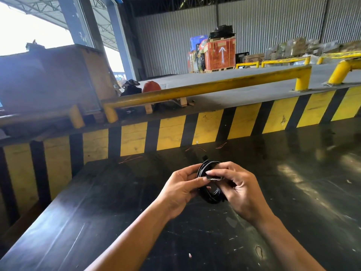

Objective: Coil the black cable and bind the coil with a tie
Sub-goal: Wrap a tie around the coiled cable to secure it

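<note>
The black cable [212, 196] is wound into a small round coil, held upright just above the black table [117, 222]. My left hand [181, 190] pinches the coil's left side between thumb and fingers. My right hand [237, 189] grips the coil's right side. Its thumb and forefinger press a short tie [214, 178] with a pale edge against the coil's upper part. A stub of cable end sticks up behind the coil. My fingers hide part of the coil and most of the tie.
Thin copper-coloured wire scraps [130, 159] lie at the table's far edge. Behind it runs a yellow-and-black striped wall [207, 128] topped by a yellow guard rail [205, 89]. Crates and an orange box [220, 53] stand far back.
</note>
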`<state>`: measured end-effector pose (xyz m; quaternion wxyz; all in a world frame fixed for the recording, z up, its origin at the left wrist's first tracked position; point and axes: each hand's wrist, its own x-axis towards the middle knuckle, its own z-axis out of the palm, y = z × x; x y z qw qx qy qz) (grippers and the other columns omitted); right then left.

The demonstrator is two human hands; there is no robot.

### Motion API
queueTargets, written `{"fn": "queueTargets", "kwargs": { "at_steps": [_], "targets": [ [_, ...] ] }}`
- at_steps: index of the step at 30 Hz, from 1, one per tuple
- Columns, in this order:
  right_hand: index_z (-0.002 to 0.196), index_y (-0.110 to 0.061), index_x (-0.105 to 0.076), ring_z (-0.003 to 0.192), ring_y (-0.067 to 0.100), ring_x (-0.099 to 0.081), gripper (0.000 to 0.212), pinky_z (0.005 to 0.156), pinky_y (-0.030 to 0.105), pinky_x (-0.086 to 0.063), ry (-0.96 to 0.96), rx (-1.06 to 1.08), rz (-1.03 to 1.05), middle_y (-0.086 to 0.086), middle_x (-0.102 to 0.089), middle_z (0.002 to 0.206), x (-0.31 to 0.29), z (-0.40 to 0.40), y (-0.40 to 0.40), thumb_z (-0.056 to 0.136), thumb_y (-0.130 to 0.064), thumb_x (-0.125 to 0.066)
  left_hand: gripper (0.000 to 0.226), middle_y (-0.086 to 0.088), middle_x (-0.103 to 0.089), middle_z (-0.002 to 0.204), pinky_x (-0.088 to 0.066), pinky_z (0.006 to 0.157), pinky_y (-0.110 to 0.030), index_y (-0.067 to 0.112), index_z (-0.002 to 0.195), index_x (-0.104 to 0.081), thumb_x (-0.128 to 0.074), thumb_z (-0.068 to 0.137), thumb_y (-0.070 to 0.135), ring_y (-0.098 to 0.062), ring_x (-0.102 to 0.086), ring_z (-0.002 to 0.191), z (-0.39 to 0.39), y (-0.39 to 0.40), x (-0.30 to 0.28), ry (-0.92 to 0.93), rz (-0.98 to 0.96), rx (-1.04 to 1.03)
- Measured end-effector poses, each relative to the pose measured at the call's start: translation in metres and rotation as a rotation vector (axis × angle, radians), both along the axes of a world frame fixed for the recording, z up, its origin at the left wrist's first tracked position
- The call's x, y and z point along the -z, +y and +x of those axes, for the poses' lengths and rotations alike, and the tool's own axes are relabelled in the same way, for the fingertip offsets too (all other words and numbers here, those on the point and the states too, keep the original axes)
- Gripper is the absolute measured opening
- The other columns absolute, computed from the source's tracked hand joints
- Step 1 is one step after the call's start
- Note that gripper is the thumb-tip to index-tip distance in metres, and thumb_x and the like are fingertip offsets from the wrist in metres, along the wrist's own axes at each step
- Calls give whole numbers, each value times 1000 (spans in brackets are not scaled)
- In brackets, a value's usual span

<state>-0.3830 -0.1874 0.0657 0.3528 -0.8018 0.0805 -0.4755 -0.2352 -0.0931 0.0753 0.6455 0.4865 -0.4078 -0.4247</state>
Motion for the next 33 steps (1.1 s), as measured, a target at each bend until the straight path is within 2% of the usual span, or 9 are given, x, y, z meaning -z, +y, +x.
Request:
{"fn": "queueTargets", "kwargs": {
  "at_steps": [7, 11, 15, 20, 22, 25, 28, 31, 33],
  "targets": [
    [97, -18, -74, 89, 4, -60, 24, 73, 9, -48, -27, 73, -51, -7, -59, 93, -2, -5, 2, 79, -2, -70, 40, -4, -76, 103, -58, 78, -30, 24, 99, -75, -80, 61, 11, -20, -71, 95, -4, -2, -4, -40, -22, 27],
    [93, -14, -75, 84, 4, -61, 28, 68, 8, -49, -29, 94, -74, -9, -59, 94, -5, -10, 1, 77, 8, -69, 53, -7, -75, 106, -58, 76, -30, 17, 112, -66, -80, 62, 11, -22, -70, 97, -5, -1, -4, -52, -11, 21],
    [92, -12, -75, 77, 2, -55, 33, 63, 3, -45, -37, 132, -115, -5, -55, 93, -5, -11, 1, 73, 14, -70, 57, -9, -74, 108, -59, 79, -32, 13, 118, -61, -78, 64, 8, -24, -68, 99, -6, -2, -5, -39, 2, 43],
    [91, -13, -75, 75, -2, -51, 35, 65, 4, -42, -28, 134, -95, -4, -52, 88, -3, -11, 1, 72, 16, -68, 42, -7, -75, 103, -59, 78, -31, 17, 108, -69, -71, 72, -4, -21, -70, 93, -5, -2, -6, -15, 13, 90],
    [91, -11, -75, 78, -3, -53, 32, 65, 3, -42, -13, 121, -93, -5, -53, 87, -2, -12, 0, 72, 15, -70, 42, -7, -75, 102, -59, 78, -31, 19, 106, -70, -69, 71, -5, -20, -70, 92, -5, -2, -6, -22, 14, 92],
    [91, -13, -75, 81, 2, -57, 28, 66, 6, -43, 20, 97, -85, -5, -55, 85, -1, -13, -4, 73, 8, -73, 47, -5, -76, 103, -58, 77, -29, 22, 109, -66, -71, 71, -6, -19, -71, 94, -5, 0, -4, -67, 10, 60],
    [91, -16, -74, 79, 4, -59, 21, 66, 8, -43, 49, 76, -95, -7, -60, 83, -2, -15, -9, 75, -2, -75, 50, -2, -76, 102, -56, 80, -30, 29, 107, -66, -72, 71, -6, -20, -71, 95, -4, 1, -4, -196, 10, -6],
    [87, -21, -74, 76, 5, -62, 11, 63, 12, -44, 95, 19, -72, -8, -65, 82, -5, -19, -14, 76, -22, -73, 55, 5, -77, 97, -56, 75, -26, 33, 107, -63, -71, 74, -9, -18, -72, 89, -5, 1, -3, -305, 28, -37],
    [83, -23, -74, 72, 7, -63, 13, 61, 17, -46, 170, -41, -12, -8, -67, 79, -7, -20, -19, 76, -32, -70, 56, 11, -76, 95, -56, 71, -23, 34, 107, -61, -71, 75, -10, -14, -73, 83, -5, 2, -2, -379, 44, -46]
  ]
}}
